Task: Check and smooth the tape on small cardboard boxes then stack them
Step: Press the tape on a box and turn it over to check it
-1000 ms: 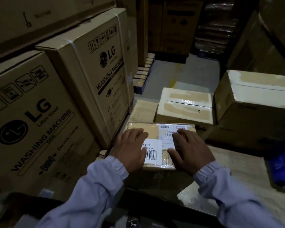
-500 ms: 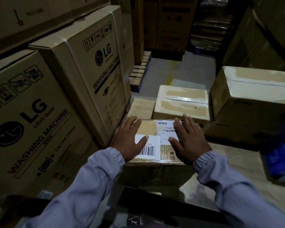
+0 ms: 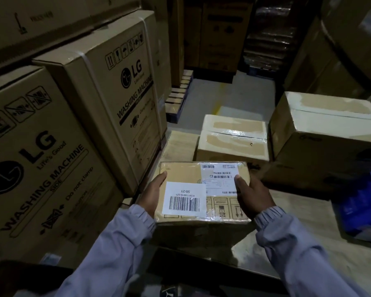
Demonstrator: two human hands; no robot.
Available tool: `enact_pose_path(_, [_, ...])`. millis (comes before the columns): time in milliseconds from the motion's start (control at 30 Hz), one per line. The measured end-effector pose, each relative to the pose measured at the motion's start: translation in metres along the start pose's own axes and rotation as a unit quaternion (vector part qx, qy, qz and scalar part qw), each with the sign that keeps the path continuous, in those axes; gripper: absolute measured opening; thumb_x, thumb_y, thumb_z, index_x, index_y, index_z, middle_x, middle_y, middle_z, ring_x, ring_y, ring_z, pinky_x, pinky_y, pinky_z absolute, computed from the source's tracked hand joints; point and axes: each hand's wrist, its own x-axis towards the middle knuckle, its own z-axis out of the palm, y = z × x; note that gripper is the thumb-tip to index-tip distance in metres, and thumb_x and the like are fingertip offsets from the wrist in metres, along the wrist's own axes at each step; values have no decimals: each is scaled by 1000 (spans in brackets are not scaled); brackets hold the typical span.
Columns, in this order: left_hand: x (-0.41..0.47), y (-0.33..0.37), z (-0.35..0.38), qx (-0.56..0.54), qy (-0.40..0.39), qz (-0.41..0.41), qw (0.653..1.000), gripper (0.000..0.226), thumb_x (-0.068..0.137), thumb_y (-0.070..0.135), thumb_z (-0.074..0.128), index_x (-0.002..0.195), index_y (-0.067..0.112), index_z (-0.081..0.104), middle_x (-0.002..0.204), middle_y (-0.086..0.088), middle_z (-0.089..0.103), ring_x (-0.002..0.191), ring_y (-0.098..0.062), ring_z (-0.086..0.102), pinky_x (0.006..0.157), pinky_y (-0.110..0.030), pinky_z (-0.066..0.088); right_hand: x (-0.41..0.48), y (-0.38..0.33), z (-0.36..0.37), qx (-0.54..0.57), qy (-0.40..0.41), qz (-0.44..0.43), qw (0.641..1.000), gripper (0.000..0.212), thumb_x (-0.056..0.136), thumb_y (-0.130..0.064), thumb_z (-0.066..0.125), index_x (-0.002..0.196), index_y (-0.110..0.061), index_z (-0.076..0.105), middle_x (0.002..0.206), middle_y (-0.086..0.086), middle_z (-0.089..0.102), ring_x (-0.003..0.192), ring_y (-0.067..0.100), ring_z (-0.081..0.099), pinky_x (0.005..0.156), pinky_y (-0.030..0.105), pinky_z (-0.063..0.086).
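A small cardboard box (image 3: 186,174) wrapped in clear tape, with white barcode labels on top, is in the centre of the head view. My left hand (image 3: 153,195) grips its left side, thumb on the top. My right hand (image 3: 252,196) grips its right side, thumb over the label. The box looks tilted toward me, its near edge raised off the wooden surface (image 3: 304,239). Behind it sits a taped small box (image 3: 234,138).
Large washing machine cartons (image 3: 107,93) are stacked close on the left. A bigger taped carton (image 3: 326,133) stands at the right, a blue bag (image 3: 362,206) beside it. A pallet (image 3: 179,93) and bare floor (image 3: 229,95) lie beyond.
My hands slid from lying flat on the box's top to gripping its two sides. The box now appears lifted and tilted toward me.
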Motion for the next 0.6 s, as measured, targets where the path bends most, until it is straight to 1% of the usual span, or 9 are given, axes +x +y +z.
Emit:
enact_pose_path(67, [-9, 0, 0, -38, -9, 18, 999, 48, 97, 46, 42, 103, 5, 66, 78, -16, 72, 67, -30, 70, 68, -35, 53, -2, 0, 0, 39, -4, 0, 999, 26, 98, -44, 46, 113, -28, 58, 100, -1, 70, 87, 20, 67, 84, 46, 55])
enact_pose_path(100, [-15, 2, 1, -55, -17, 31, 998, 49, 97, 46, 41, 96, 5, 68, 74, -15, 72, 64, -29, 70, 63, -33, 54, -4, -1, -1, 68, -6, 2, 998, 28, 97, -45, 47, 113, -26, 59, 99, 0, 70, 86, 20, 68, 81, 44, 56])
enact_pose_path(167, [-28, 4, 3, -73, -27, 54, 995, 54, 96, 46, 41, 77, 7, 74, 68, -14, 70, 58, -27, 69, 51, -28, 55, -8, -8, -6, 127, -3, 1, 992, 28, 98, -42, 47, 112, -20, 58, 94, 4, 69, 78, 18, 67, 64, 30, 55])
enact_pose_path(233, [-34, 5, 0, -83, -27, 89, 992, 59, 99, 46, 38, 71, 10, 76, 67, -13, 71, 57, -25, 69, 50, -27, 54, -10, -15, -12, 128, 14, -18, 991, 27, 101, -39, 42, 108, -17, 56, 93, 3, 64, 76, 13, 61, 57, 26, 44])
enact_pose_path(300, [-37, 12, -7, -105, 14, 119, 987, 54, 98, 49, 40, 82, 9, 72, 61, -5, 68, 55, -20, 64, 52, -26, 50, -6, -13, -15, 121, 30, -33, 992, 34, 101, -44, 39, 101, -15, 56, 92, 4, 61, 79, 16, 57, 62, 29, 38])
enact_pose_path(400, [-35, 13, -19, -98, 41, 95, 990, 57, 95, 56, 37, 106, 6, 62, 58, 2, 61, 49, -11, 55, 47, -22, 41, -1, -2, -12, 144, 27, -24, 989, 53, 88, -67, 40, 89, -17, 57, 93, 6, 64, 88, 24, 60, 79, 39, 45])
enact_pose_path(467, [-37, 6, -17, -45, 46, 80, 995, 54, 97, 52, 38, 106, 5, 63, 64, 1, 62, 50, -9, 57, 45, -18, 41, -2, 9, -6, 141, 16, 1, 990, 59, 81, -74, 41, 90, -19, 59, 95, 5, 65, 92, 24, 61, 83, 41, 46])
enact_pose_path(533, [-43, -4, -11, 15, 65, 64, 996, 36, 98, 38, 46, 85, 10, 65, 59, 2, 63, 46, -8, 57, 43, -15, 42, -7, 22, -1, 131, 21, 9, 991, 43, 92, -60, 46, 84, -19, 55, 86, 3, 61, 83, 23, 57, 72, 36, 43])
enact_pose_path(600, [-43, -21, -8, 79, 102, 62, 990, 25, 96, 26, 55, 77, 14, 65, 69, -3, 66, 64, -19, 65, 61, -24, 49, -12, 38, -1, 117, 34, 13, 993, 32, 96, -45, 49, 85, -16, 55, 79, 2, 58, 74, 22, 54, 62, 32, 39])
